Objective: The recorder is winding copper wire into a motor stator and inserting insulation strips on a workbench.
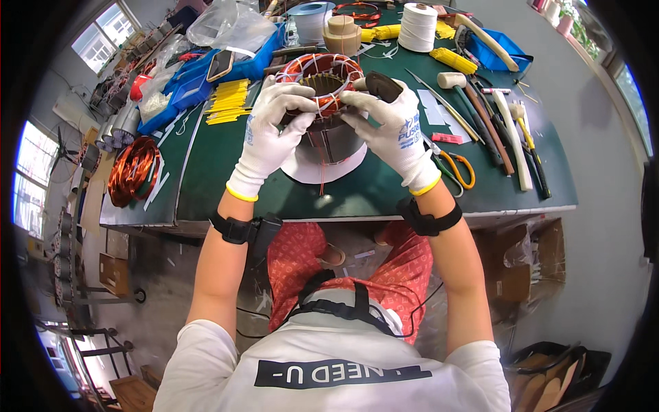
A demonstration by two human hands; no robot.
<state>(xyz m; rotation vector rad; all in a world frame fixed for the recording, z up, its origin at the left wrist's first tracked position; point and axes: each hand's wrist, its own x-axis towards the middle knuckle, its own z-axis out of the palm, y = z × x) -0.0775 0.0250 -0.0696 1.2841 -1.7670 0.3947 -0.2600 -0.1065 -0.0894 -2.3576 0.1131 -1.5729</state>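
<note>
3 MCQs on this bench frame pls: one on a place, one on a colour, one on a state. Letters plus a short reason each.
1. Where does the loose coil of copper wire lie?
A. At the left end of the green bench
B. On the floor under the bench
C. Right of the scissors

2. What colour are the handles of the scissors?
A. Blue
B. Orange
C. Black

3. How do the hands stand on the motor stator?
A. Both off it
B. Only the right hand touches it
C. The left hand and the right hand, both gloved, grip its wound top from either side

Key: 1 A, the coil sits on the bench's left edge. 2 B, the handle loops are orange. 3 C, the white-gloved fingers of both hands close on the winding.
</note>
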